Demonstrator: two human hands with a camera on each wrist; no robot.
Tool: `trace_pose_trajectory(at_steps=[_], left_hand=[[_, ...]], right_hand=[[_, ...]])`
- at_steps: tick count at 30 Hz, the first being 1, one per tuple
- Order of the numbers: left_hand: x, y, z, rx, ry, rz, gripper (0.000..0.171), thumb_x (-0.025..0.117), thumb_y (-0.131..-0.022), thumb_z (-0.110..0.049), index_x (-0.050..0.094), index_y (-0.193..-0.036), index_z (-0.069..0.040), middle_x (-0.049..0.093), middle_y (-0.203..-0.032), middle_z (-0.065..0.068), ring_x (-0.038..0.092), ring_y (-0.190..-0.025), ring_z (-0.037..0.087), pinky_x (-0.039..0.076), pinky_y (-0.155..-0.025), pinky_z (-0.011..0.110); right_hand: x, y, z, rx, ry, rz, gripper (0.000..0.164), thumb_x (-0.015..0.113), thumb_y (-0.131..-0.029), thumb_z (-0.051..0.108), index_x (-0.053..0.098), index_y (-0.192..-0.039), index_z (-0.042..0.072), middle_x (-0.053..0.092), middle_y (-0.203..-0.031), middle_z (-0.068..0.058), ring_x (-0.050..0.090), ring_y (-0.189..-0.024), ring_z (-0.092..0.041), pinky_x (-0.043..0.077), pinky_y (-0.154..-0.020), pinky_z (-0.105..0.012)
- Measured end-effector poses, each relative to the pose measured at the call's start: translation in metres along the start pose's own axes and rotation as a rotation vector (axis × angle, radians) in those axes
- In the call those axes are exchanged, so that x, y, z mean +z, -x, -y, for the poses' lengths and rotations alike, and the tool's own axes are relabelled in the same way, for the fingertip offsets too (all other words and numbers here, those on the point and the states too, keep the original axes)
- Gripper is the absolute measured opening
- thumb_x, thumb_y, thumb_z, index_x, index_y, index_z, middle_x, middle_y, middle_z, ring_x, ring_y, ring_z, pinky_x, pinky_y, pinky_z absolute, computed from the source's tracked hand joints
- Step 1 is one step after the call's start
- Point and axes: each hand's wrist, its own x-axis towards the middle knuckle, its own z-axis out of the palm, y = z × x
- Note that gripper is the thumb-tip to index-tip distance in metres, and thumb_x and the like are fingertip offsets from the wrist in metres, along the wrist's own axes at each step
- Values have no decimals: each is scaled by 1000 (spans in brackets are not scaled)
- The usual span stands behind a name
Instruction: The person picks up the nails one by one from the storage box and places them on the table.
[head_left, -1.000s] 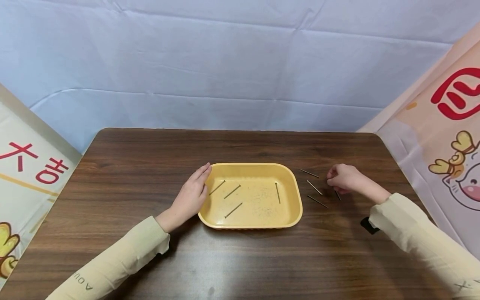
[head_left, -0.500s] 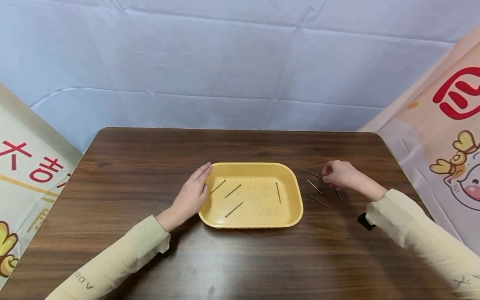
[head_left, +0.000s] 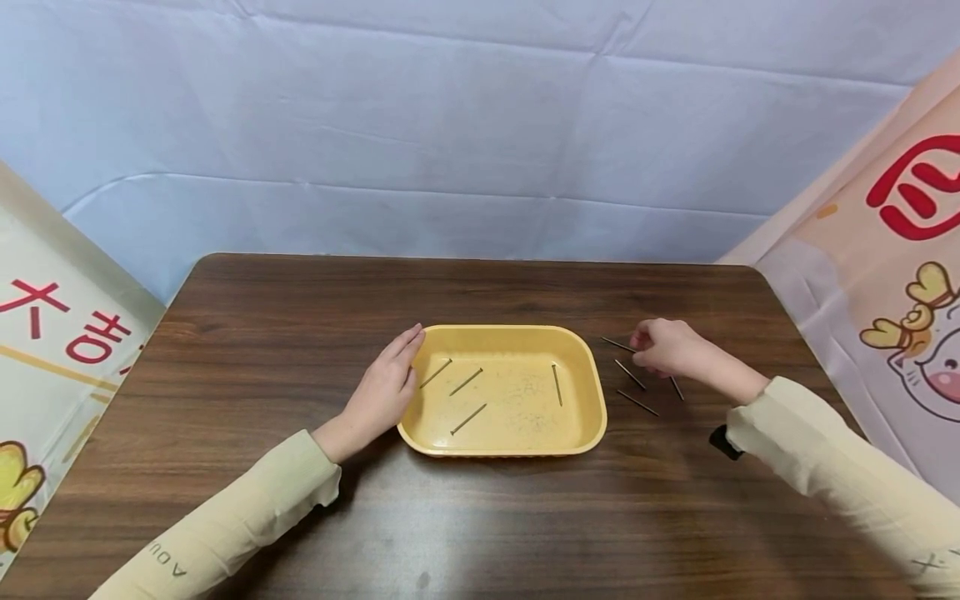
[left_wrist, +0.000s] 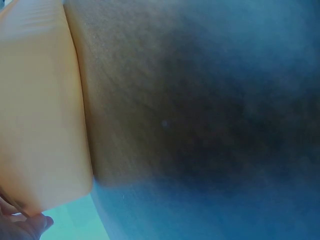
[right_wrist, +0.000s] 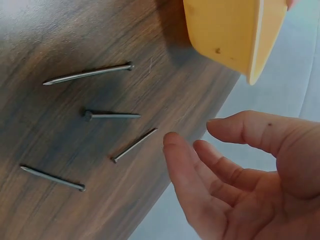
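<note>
My left hand (head_left: pixel 380 392) rests along the left side of a yellow plastic basin (head_left: pixel 501 451), its fingers extended toward the far corner. In the left wrist view, only fingertips (left_wrist: pixel 32 226) show beside the basin wall (left_wrist: pixel 45 115). Inside the basin lie several nails (head_left: pixel 468 419). To its right, my right hand (head_left: pixel 666 347) is over several loose nails (head_left: pixel 638 403), nearest the far one (head_left: pixel 617 343), whose end it hides in the head view. The right wrist view has the thumb (right_wrist: pixel 240 127) apart from the fingers (right_wrist: pixel 187 175), with nothing between; a nail (right_wrist: pixel 134 146) lies just short of the fingertips.
The brown wooden table (head_left: pixel 480 533) carries the basin and nails. A pale cloth (head_left: pixel 450 125) hangs behind it. Printed banners stand at the left (head_left: pixel 45 367) and right (head_left: pixel 900 275). A black piece (head_left: pixel 725 442) shows beneath the right sleeve.
My right hand has moved left and slightly away from me, toward the far loose nail. The left hand and basin have stayed in place.
</note>
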Motion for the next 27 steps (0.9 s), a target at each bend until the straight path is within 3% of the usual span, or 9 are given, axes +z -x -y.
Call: trace_pose_trajectory(at_steps=[11, 21, 27], left_hand=[[-6, 1, -6, -12, -10, 9, 48, 48, -85, 4, 42, -132, 8, 40, -139, 17, 37, -127, 27, 32, -104, 39], [-9, 3, -10, -10, -16, 8, 47, 48, -85, 5, 42, -131, 9, 40, -138, 18, 38, -127, 28, 32, -104, 39], [-10, 3, -11, -21, -21, 12, 48, 48, -85, 4, 42, -132, 8, 39, -139, 16, 37, -127, 27, 32, -104, 39]], right_hand=[[-6, 8, 18, -52, 60, -25, 18, 56, -79, 8, 56, -93, -3, 57, -70, -4, 53, -52, -12, 46, -49, -25], [-9, 13, 30, -119, 139, -61, 15, 61, -78, 11, 58, -88, 1, 60, -76, -5, 55, -71, -20, 45, -60, -32], [-10, 17, 38, -155, 166, -82, 15, 61, -76, 10, 59, -88, 1, 58, -74, -4, 54, -70, -19, 46, -63, -36]])
